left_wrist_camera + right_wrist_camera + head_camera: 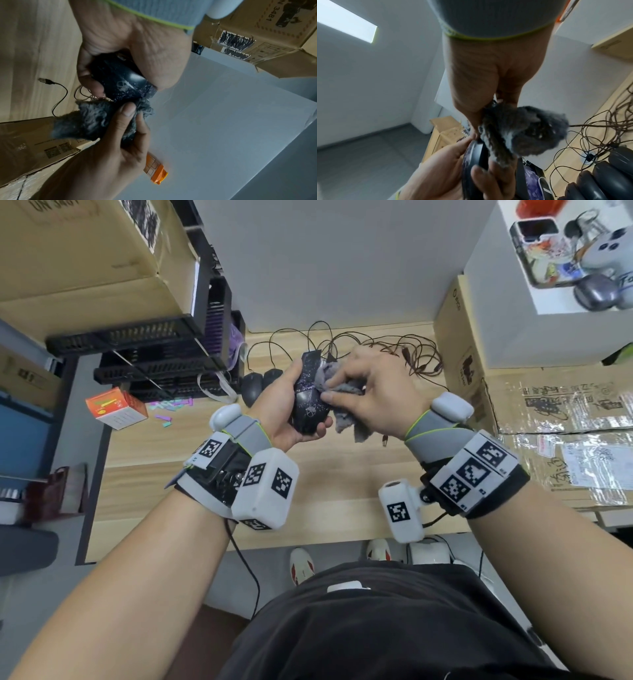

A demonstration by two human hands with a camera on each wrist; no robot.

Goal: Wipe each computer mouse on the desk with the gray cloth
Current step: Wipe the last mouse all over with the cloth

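My left hand (278,414) grips a black mouse with pale speckled markings (308,400), lifted above the wooden desk (205,474). My right hand (371,392) pinches the fluffy gray cloth (344,392) and presses it against the mouse's right side near its front. In the left wrist view the black mouse (123,79) sits in my palm, and the right thumb holds the cloth (92,121) at its front end. The right wrist view has the bunched cloth (530,129) lying over the mouse's edge (475,155).
Two dark mice (260,386) lie on the desk behind my left hand, and several more mice (599,181) show in the right wrist view. Tangled brown cables (376,344) spread at the back. Black trays (154,361) stand left, cardboard boxes (548,412) right, an orange box (114,409) near the left edge.
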